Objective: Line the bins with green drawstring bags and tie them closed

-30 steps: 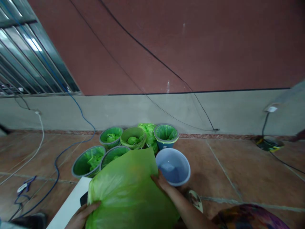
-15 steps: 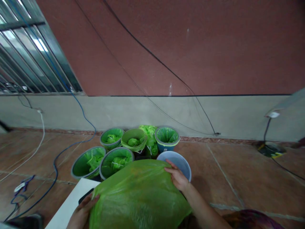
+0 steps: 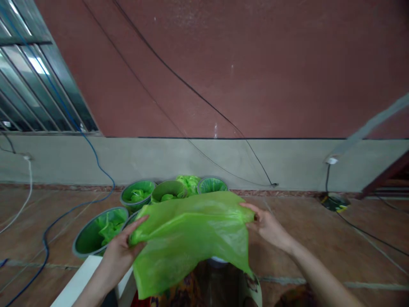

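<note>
A thin green plastic bag (image 3: 191, 234) is stretched between my two hands, its lower edge hanging loose over my lap. My left hand (image 3: 123, 245) pinches its left end, and my right hand (image 3: 263, 226) grips the right end with fingers closed. Behind the bag stand several buckets lined with green bags: a left front bucket (image 3: 91, 238), a back left bucket (image 3: 129, 189), a middle bucket (image 3: 169, 187) and a right bucket (image 3: 209, 181). Beneath the bag, only a sliver of the pale bucket (image 3: 219, 261) shows; the rest is hidden.
A white board or box (image 3: 76, 283) lies at my lower left. The blue cable (image 3: 47, 232) runs across the tiled floor (image 3: 303, 221) on the left. On the right, a dark coiled item (image 3: 335, 202) with a cord sits by the wall (image 3: 300, 166).
Both hands have risen with the green bag, which now hangs flatter and hides the pale bucket and more of the front buckets. The view has turned slightly right.
</note>
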A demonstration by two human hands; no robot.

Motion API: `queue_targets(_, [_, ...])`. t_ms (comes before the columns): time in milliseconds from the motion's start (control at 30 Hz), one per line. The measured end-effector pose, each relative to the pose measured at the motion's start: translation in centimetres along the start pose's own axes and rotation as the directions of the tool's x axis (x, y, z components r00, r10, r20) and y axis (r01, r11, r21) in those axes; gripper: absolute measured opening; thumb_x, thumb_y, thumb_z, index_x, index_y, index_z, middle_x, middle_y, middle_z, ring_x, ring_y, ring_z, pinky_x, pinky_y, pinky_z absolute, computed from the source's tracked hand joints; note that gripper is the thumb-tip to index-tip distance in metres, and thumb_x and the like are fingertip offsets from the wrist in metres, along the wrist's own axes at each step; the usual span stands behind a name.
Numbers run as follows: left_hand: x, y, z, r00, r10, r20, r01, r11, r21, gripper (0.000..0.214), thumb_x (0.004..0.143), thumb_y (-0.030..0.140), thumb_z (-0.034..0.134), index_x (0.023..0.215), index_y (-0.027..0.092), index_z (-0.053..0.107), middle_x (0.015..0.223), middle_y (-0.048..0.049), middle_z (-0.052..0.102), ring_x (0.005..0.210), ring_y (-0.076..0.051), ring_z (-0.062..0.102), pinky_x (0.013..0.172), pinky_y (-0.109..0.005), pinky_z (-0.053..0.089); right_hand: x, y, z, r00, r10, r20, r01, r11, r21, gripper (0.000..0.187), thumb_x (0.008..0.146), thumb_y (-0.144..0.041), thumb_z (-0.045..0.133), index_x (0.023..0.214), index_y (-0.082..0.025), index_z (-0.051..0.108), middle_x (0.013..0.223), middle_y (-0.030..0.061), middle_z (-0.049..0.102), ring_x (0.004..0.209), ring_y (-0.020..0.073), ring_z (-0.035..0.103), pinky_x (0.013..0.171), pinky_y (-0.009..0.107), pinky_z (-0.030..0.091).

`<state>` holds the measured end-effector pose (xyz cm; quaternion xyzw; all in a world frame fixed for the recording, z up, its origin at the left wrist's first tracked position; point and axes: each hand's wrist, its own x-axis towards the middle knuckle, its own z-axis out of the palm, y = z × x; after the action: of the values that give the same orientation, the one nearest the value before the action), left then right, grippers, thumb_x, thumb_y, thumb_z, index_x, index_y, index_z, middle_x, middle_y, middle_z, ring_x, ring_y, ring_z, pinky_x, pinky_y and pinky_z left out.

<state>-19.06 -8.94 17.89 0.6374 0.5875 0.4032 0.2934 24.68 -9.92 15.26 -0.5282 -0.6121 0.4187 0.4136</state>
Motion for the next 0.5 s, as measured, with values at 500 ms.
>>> queue_targets(500, [-1.5, 1.5, -1.5, 0.956, 0.245, -0.159, -0.244, 0.969, 0.023, 0.026, 0.082, 0.045, 0.059, 0.089, 0.020, 0.061, 0.129, -0.0097, 0.060, 0.113, -0.025, 0.060, 0.093, -0.033, 0.051, -2.8, -0.2, 0.3, 0.821, -0.018, -0.571, 0.104, 0.988, 0.118, 0.022, 0.080, -0.043, 0.057, 0.088, -0.023, 0.065, 0.121, 0.0081, 0.065, 0.113, 0.0230, 0.058, 0.101, 0.038, 0.042])
